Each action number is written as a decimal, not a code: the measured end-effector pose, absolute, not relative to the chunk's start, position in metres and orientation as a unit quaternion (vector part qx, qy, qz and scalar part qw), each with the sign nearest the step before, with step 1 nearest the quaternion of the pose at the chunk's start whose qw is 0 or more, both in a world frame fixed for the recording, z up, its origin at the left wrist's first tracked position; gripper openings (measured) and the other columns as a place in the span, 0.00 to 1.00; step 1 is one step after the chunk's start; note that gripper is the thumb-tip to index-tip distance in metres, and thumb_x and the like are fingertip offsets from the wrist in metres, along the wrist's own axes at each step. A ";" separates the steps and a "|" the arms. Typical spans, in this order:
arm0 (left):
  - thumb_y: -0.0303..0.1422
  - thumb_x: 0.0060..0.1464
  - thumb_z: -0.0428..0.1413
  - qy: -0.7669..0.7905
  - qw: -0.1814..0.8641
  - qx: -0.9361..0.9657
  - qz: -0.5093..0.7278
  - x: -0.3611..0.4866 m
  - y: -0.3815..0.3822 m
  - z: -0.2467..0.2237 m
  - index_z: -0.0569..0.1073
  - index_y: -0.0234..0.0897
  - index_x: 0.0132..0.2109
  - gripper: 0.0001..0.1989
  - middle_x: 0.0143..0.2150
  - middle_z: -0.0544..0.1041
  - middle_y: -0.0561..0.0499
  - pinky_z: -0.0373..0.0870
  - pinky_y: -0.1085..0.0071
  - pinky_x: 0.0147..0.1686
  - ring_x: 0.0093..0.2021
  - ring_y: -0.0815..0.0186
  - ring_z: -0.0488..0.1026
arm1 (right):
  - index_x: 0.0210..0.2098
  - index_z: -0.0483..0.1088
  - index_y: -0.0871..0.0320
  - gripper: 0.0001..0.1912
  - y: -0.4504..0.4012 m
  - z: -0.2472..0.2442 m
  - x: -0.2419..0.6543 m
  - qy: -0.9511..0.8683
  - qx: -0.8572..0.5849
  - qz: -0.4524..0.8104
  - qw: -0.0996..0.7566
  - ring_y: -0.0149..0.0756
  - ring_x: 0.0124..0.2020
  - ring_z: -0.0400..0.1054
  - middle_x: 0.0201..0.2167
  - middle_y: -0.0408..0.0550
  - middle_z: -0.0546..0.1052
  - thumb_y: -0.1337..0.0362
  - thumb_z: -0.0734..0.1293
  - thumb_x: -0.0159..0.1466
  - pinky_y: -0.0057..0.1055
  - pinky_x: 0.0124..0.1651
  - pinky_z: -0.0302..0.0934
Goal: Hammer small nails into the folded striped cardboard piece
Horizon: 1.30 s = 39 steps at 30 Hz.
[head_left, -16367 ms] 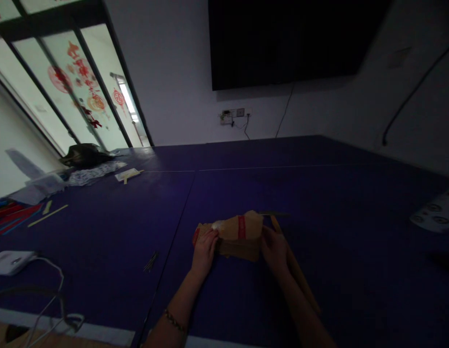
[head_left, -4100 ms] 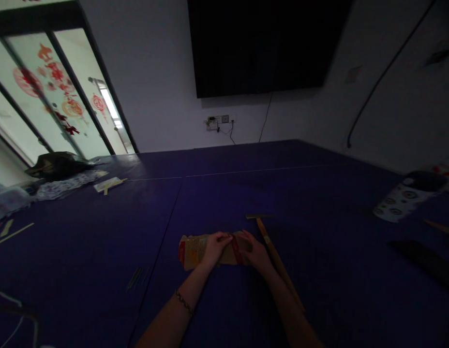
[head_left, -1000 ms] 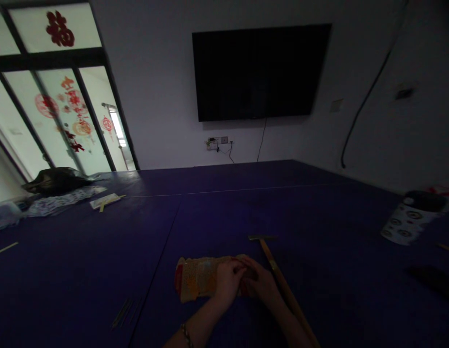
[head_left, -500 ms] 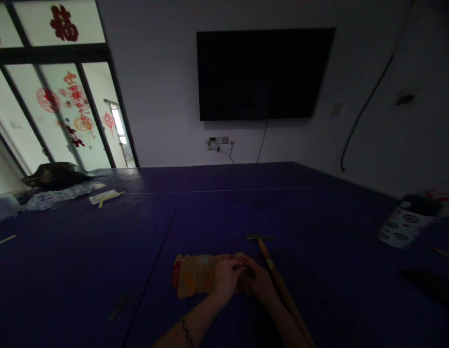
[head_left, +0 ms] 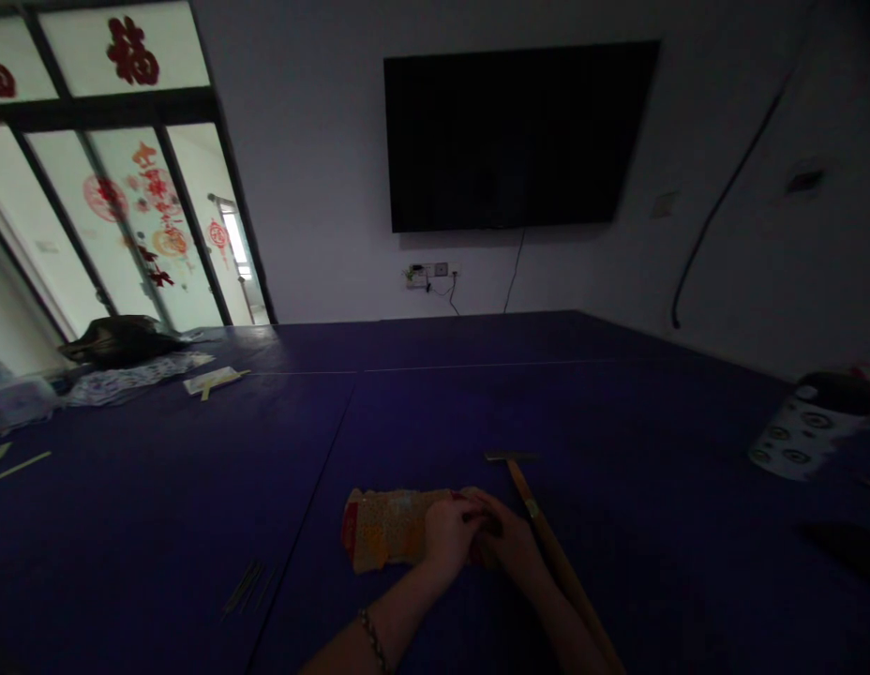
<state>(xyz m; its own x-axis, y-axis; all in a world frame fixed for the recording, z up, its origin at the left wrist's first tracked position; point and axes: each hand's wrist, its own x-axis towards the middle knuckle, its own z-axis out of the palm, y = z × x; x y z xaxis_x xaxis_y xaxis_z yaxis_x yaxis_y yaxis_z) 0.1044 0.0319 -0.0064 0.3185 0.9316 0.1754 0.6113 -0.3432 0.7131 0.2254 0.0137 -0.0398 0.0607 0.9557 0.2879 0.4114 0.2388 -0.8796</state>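
Observation:
A flat piece of printed cardboard, brownish with orange and red patches, lies on the purple table surface. My left hand and my right hand meet over its right end, fingers curled and pressed together. Whatever is between the fingers is hidden and too dark to make out. Just right of my right hand lies a hammer, its narrow metal head pointing away from me and its wooden handle running beside my forearm. Several thin metal rods or nails lie to the left of the cardboard.
On the right stands a white canister with an eye pattern and dark lid, near a dark object. A black bag, plastic sheeting and pale strips lie on the left. A television hangs on the far wall.
The view has shifted slightly, so the whole scene sits a little farther right. Both hands stay together over the cardboard's right end with nearly the same grip.

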 end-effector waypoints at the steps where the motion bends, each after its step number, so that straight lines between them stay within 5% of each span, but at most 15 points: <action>1: 0.30 0.46 0.53 0.504 0.269 0.768 0.290 0.104 0.032 -0.007 0.77 0.44 0.34 0.09 0.33 0.79 0.54 0.65 0.71 0.37 0.35 0.65 0.74 | 0.45 0.68 0.56 0.22 0.014 -0.040 0.225 -0.622 -0.552 0.280 0.479 0.41 0.47 0.66 0.44 0.49 0.73 0.66 0.62 0.49 0.40 0.52 0.58; 12: 0.30 0.47 0.52 0.523 0.272 0.750 0.302 0.105 0.031 -0.001 0.78 0.42 0.31 0.09 0.32 0.79 0.54 0.64 0.74 0.35 0.35 0.66 0.73 | 0.42 0.70 0.56 0.22 0.015 -0.033 0.223 -0.618 -0.555 0.279 0.482 0.43 0.45 0.67 0.42 0.50 0.75 0.65 0.63 0.46 0.40 0.50 0.60; 23: 0.39 0.45 0.54 0.537 0.245 0.787 0.179 0.104 0.042 0.014 0.78 0.46 0.34 0.10 0.32 0.79 0.58 0.62 0.77 0.30 0.32 0.68 0.74 | 0.43 0.69 0.59 0.23 0.010 -0.024 0.221 -0.615 -0.555 0.294 0.476 0.42 0.46 0.66 0.43 0.50 0.74 0.68 0.62 0.45 0.36 0.49 0.59; 39: 0.38 0.49 0.51 0.530 0.217 0.804 0.159 0.100 0.042 0.007 0.76 0.46 0.37 0.11 0.37 0.78 0.57 0.62 0.76 0.37 0.38 0.67 0.72 | 0.43 0.69 0.57 0.24 0.014 -0.037 0.223 -0.614 -0.562 0.289 0.473 0.42 0.46 0.67 0.43 0.49 0.74 0.66 0.62 0.46 0.37 0.50 0.59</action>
<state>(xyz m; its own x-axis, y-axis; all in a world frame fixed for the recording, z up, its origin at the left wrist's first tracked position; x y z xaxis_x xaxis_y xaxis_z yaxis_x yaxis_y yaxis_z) 0.1004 0.0416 0.0065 0.3871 0.9217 0.0267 0.7836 -0.3440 0.5174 0.2232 0.0143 -0.0367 0.0793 0.9635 0.2558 0.4178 0.2009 -0.8861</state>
